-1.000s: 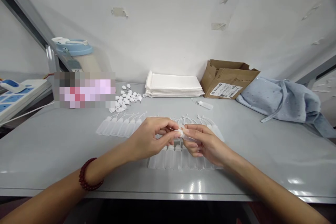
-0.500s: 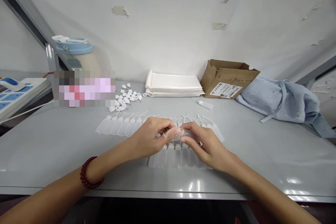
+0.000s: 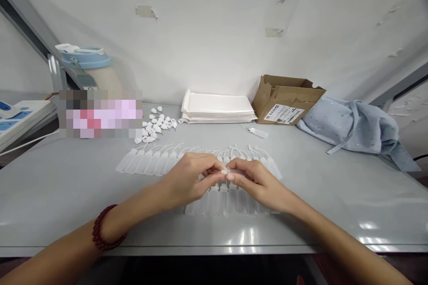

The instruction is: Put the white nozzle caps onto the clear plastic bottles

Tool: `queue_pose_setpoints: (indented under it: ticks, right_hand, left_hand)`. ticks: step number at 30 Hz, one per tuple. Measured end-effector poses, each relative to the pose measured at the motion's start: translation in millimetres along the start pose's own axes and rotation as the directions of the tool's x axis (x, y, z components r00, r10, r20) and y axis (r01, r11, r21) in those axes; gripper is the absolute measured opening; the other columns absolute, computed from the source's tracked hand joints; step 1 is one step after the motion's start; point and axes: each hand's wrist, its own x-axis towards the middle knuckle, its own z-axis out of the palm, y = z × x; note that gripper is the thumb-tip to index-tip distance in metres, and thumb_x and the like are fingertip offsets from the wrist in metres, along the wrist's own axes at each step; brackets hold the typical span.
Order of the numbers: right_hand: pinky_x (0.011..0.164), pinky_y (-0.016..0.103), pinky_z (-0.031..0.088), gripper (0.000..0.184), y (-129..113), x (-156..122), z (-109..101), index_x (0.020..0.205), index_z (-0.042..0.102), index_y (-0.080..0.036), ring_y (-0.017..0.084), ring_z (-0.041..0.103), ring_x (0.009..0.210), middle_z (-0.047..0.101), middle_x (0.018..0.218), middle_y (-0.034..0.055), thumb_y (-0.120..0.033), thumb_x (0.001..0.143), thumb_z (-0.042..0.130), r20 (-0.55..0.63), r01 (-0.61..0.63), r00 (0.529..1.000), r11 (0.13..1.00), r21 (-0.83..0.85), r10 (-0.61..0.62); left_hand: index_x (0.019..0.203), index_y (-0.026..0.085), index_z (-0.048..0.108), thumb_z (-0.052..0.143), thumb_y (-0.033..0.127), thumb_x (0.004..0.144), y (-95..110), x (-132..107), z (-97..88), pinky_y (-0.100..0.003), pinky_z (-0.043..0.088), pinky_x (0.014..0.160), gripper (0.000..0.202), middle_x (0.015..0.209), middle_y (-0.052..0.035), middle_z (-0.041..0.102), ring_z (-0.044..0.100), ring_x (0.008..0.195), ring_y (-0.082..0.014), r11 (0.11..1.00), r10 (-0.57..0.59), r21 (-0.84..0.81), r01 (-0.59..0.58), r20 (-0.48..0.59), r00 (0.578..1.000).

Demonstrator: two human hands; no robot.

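Observation:
Over the middle of the desk my left hand [image 3: 190, 176] and my right hand [image 3: 262, 182] meet fingertip to fingertip. Thumb and fingers of the left pinch a small white cap [image 3: 224, 171]. The right hand is closed around a small translucent squeeze bottle, largely hidden by its fingers. Below the hands lies a front row of translucent bottles [image 3: 217, 202]. Another row of bottles with thin strap caps [image 3: 150, 160] runs behind them, partly covered by my hands. Loose white nozzle caps [image 3: 157, 127] lie heaped at the back left.
One bottle [image 3: 258, 132] lies alone near the stack of white trays [image 3: 219, 109]. An opened cardboard box [image 3: 287, 100] and a blue cloth bag [image 3: 354, 127] stand at the right. A blue-lidded tumbler [image 3: 88, 60] and a power strip [image 3: 23, 116] are at the left.
The fingertips have drawn closer together around the cap, and the bottle in my right hand is less visible. The view has shifted slightly to the right.

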Motion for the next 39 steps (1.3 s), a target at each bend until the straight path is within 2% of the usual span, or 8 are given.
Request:
queue_pose_setpoints:
  ticks: [2, 5, 12, 20, 24, 27, 32, 39]
  right_hand:
    - [0.048, 0.022, 0.028, 0.032, 1, 2, 0, 0.080, 0.056, -0.016, 0.008, 0.035, 0.052, 0.043, 0.063, -0.0043, -0.045, 0.091, 0.049, 0.087, -0.100, 0.993, 0.970, 0.222, 0.083]
    - [0.046, 0.021, 0.026, 0.031, 2, 3, 1, 0.083, 0.054, -0.018, 0.007, 0.029, 0.050, 0.037, 0.061, -0.0064, -0.047, 0.090, 0.050, 0.113, -0.150, 0.987, 0.917, 0.370, 0.116]
    - [0.051, 0.024, 0.038, 0.017, 1, -1, 5, 0.100, 0.053, -0.020, 0.012, 0.048, 0.055, 0.057, 0.067, -0.0015, -0.035, 0.092, 0.051, -0.155, 0.126, 0.977, 0.982, -0.140, -0.147]
    - [0.058, 0.027, 0.048, 0.014, 15, -3, 11, 0.107, 0.046, -0.019, 0.017, 0.061, 0.070, 0.065, 0.083, 0.0076, -0.024, 0.094, 0.048, -0.192, 0.351, 0.813, 0.726, -0.591, -0.549]
    - [0.052, 0.025, 0.045, 0.017, 10, -4, 8, 0.104, 0.045, -0.021, 0.014, 0.058, 0.060, 0.066, 0.082, 0.0047, -0.029, 0.092, 0.052, -0.229, 0.251, 0.905, 0.884, -0.394, -0.358]
    - [0.048, 0.023, 0.038, 0.020, 3, -4, 3, 0.102, 0.044, -0.021, 0.012, 0.054, 0.055, 0.065, 0.073, 0.0004, -0.033, 0.090, 0.055, -0.171, 0.106, 0.977, 0.988, -0.110, -0.124]
    - [0.057, 0.025, 0.039, 0.022, -1, -2, -4, 0.100, 0.045, -0.021, 0.012, 0.054, 0.061, 0.060, 0.067, -0.0027, -0.038, 0.089, 0.055, 0.010, -0.039, 0.999, 0.958, 0.285, 0.038]
    - [0.052, 0.024, 0.036, 0.019, -2, -2, 0, 0.096, 0.055, -0.020, 0.013, 0.054, 0.062, 0.061, 0.071, -0.0002, -0.037, 0.087, 0.059, -0.144, 0.032, 0.989, 0.993, 0.114, -0.016]
  left_hand:
    - [0.081, 0.014, 0.066, 0.059, 0.022, 0.085, 1, 0, 0.3, -0.018, 0.047, 0.054, 0.011, 0.066, -0.0007, 0.066, 0.060, 0.056, -0.0091, 1.000, 0.014, -0.017, -0.014, 0.018, 1.000]
    - [0.082, 0.014, 0.065, 0.060, 0.025, 0.084, 3, 1, -3.0, -0.019, 0.050, 0.054, 0.011, 0.066, -0.0002, 0.065, 0.061, 0.057, -0.0101, 0.975, -0.133, -0.169, 0.141, 0.055, 0.990]
    - [0.086, 0.016, 0.058, 0.054, 0.029, 0.088, 5, 2, -9.7, -0.019, 0.047, 0.055, 0.014, 0.065, 0.0016, 0.061, 0.058, 0.058, -0.0099, 0.962, -0.208, -0.153, 0.225, 0.116, 0.971]
    - [0.061, 0.015, 0.053, 0.043, 0.036, 0.094, 4, 3, -3.1, -0.020, 0.044, 0.052, 0.040, 0.059, 0.0009, 0.057, 0.053, 0.049, -0.0080, 0.963, -0.220, -0.123, 0.240, 0.156, 0.963]
    - [0.074, 0.015, 0.059, 0.051, 0.035, 0.090, 5, 3, -4.5, -0.021, 0.047, 0.053, 0.027, 0.060, 0.0014, 0.058, 0.056, 0.052, -0.0098, 0.949, -0.244, -0.165, 0.268, 0.153, 0.958]
    - [0.084, 0.015, 0.059, 0.057, 0.027, 0.086, 3, 1, -4.2, -0.020, 0.049, 0.056, 0.013, 0.065, 0.0014, 0.060, 0.058, 0.057, -0.0100, 0.986, -0.133, -0.094, 0.139, 0.072, 0.989]
    - [0.084, 0.013, 0.063, 0.056, 0.014, 0.085, 0, -1, -2.5, -0.023, 0.051, 0.065, 0.007, 0.078, -0.0032, 0.065, 0.059, 0.068, -0.0113, 0.993, 0.106, 0.041, -0.106, 0.011, 0.994]
    - [0.085, 0.015, 0.067, 0.067, 0.023, 0.080, 10, 3, -6.2, -0.023, 0.054, 0.062, 0.010, 0.076, -0.0017, 0.068, 0.063, 0.067, -0.0116, 0.926, -0.181, -0.328, 0.186, 0.045, 0.982]
